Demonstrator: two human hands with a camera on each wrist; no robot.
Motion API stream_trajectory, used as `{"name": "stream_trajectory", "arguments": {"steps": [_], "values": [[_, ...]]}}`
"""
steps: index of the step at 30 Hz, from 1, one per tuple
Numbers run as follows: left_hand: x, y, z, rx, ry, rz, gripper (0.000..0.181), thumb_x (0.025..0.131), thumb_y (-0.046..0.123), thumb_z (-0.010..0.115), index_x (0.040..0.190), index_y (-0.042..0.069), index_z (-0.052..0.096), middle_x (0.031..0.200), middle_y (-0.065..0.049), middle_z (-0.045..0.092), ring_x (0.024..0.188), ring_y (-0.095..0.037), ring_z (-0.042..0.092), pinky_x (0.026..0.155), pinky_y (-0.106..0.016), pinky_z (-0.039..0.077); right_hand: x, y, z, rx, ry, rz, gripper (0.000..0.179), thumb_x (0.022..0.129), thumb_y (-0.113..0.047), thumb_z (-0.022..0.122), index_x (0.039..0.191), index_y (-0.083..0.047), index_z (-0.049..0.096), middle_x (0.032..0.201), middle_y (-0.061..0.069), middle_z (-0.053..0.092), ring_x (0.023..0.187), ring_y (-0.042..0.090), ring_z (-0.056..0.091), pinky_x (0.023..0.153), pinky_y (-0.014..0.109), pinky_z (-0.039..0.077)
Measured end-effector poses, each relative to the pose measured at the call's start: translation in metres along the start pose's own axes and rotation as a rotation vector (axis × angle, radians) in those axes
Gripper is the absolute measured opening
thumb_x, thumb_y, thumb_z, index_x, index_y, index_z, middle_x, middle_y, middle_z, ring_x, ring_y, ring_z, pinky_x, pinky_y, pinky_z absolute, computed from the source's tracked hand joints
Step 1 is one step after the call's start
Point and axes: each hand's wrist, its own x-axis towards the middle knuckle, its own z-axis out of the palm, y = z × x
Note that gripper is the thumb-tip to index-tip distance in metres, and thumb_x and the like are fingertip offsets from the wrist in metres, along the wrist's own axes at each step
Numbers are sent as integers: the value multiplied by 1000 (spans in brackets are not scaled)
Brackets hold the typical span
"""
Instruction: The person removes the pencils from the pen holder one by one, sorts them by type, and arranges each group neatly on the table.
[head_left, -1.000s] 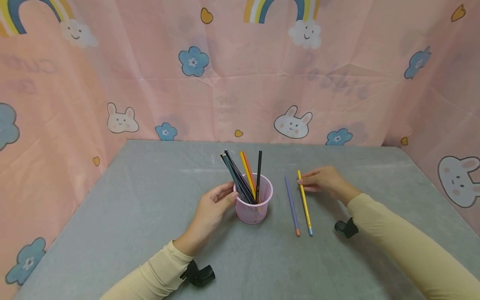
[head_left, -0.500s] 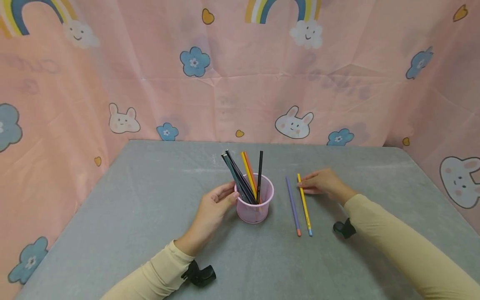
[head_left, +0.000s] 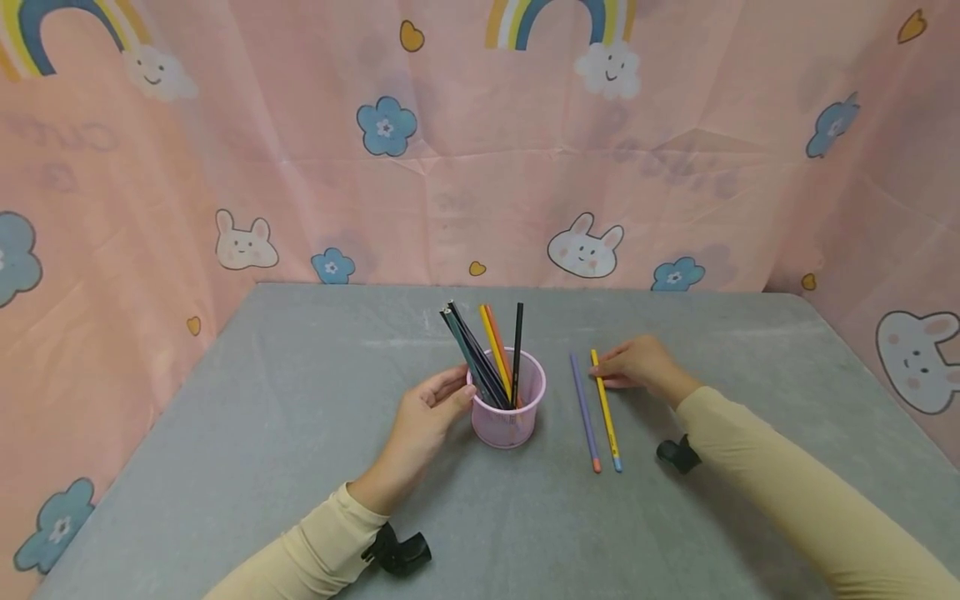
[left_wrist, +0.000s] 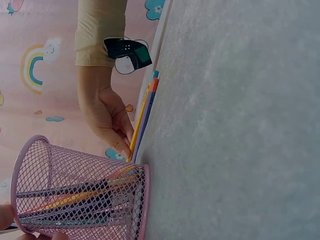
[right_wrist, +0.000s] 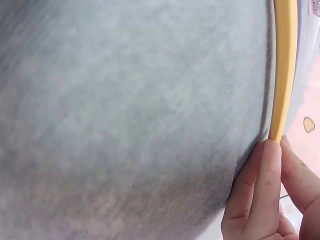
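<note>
Left wrist | left fingers (left_wrist: 5, 216), mostly cropped, grip mesh cup (left_wrist: 80, 167) | right fingers (right_wrist: 266, 195) pinch yellow pencil (right_wrist: 284, 65)

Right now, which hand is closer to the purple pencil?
Right. The right hand pinches the yellow pencil beside the purple pencil; the left hand is farther off, holding the cup.

Shows a creased pink curtain (head_left: 465, 192) sweeping from nine o'clock through twelve to three. Carries a printed rainbow (head_left: 32, 43) at ten, a rabbit (head_left: 917, 367) at three, a blue flower (head_left: 56, 525) at eight. Has a grey table (head_left: 300, 400) at six, softly lit.
</note>
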Motion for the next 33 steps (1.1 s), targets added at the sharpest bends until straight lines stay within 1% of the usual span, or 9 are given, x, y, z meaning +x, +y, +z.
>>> {"name": "stream_trajectory", "arguments": {"steps": [4, 8, 14, 18, 20, 24, 27, 30, 33], "values": [[0, -1, 0, -4, 0, 4, 45, 88, 15, 64, 128, -2, 52, 128, -18, 55, 117, -25, 55, 97, -35, 47, 0, 0, 2, 1, 5, -15, 29, 83, -9, 69, 105, 8, 63, 71, 1, 67, 61, 7, 64, 64, 25, 57], [1, -1, 0, -9, 2, 8, 44, 88, 14, 63, 128, -3, 52, 129, -19, 55, 117, -25, 55, 96, -33, 47, 1, 0, 3, 2, 18, -13, 28, 82, -9, 70, 105, 7, 64, 69, 0, 67, 61, 7, 64, 63, 25, 57], [1, -1, 0, -14, 8, 8, 43, 88, 13, 63, 127, -3, 52, 128, -19, 56, 117, -25, 55, 96, -32, 48, 4, 2, 3, -7, 28, -19, 29, 81, -10, 71, 104, 6, 65, 71, 1, 67, 60, 7, 64, 61, 24, 57], [0, 0, 0, -18, -2, 12, 44, 88, 13, 63, 127, -4, 52, 128, -20, 55, 117, -25, 55, 96, -32, 48, 0, 4, 0, -20, 37, -63, 32, 83, -12, 69, 108, 7, 63, 79, 3, 69, 63, 6, 64, 64, 24, 57], [-1, 0, 0, -19, -5, 13, 44, 89, 12, 62, 128, -4, 51, 128, -20, 55, 117, -26, 55, 96, -32, 48, -5, 4, -2, 8, 45, -107, 34, 85, -12, 67, 112, 8, 61, 85, 6, 69, 67, 6, 65, 66, 25, 58], [-1, 0, 1, -29, -4, 8, 44, 89, 12, 62, 128, -4, 51, 129, -20, 55, 117, -26, 54, 96, -34, 47, -14, -1, -5, 110, 49, -188, 40, 86, -14, 65, 117, 10, 56, 94, 8, 69, 73, 6, 66, 74, 28, 57], [0, -1, 1, -32, -3, 8, 44, 89, 12, 62, 128, -4, 51, 129, -20, 54, 118, -26, 54, 97, -35, 47, -20, -7, -6, 155, 30, -217, 45, 85, -16, 67, 120, 10, 55, 99, 9, 68, 79, 7, 67, 80, 30, 56], [-1, -1, 1, -29, -2, 7, 45, 88, 14, 63, 128, -3, 51, 129, -20, 54, 118, -25, 54, 97, -35, 47, -27, -13, -5, 130, 12, -236, 49, 84, -22, 68, 122, 7, 55, 109, 14, 66, 90, 14, 68, 84, 31, 53], [-1, -1, 1, -25, -1, 9, 45, 88, 15, 63, 128, -3, 51, 129, -19, 55, 118, -25, 54, 97, -35, 47, -33, -19, -4, 108, -13, -251, 53, 83, -28, 69, 124, 3, 55, 117, 16, 63, 97, 15, 67, 87, 33, 51]]}}
